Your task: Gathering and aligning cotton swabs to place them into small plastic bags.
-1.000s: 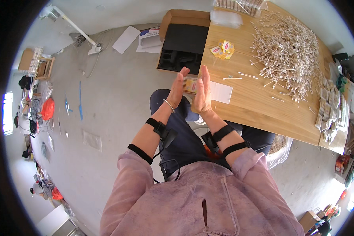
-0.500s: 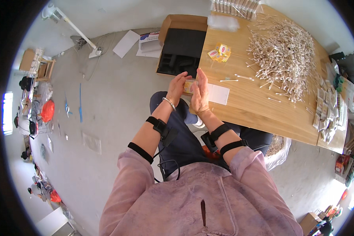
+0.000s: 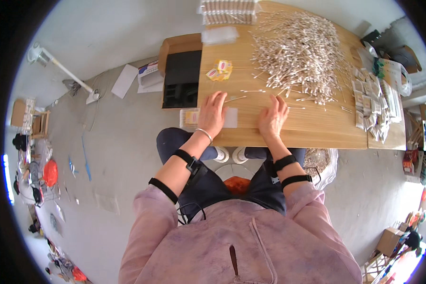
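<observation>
My left hand is over the table's left edge, fingers stretched forward and close to a loose cotton swab. A small clear pack of cotton swabs with a yellow label shows just left of that hand, beyond the table edge; what bears it I cannot see. Partly under the left hand lies a white card or flat sleeve. My right hand hovers low over the wood, fingers slightly bent and apart, the tips near loose swabs. Nothing shows in its grasp.
A large heap of cotton swabs covers the far right of the wooden table. Yellow-and-white labels lie at far left. Clear packs stand behind, small packets at right. An open cardboard box adjoins the left edge.
My hands were together around the pack at the table's left edge. They have parted, the right moving over the table. The view has turned toward the table.
</observation>
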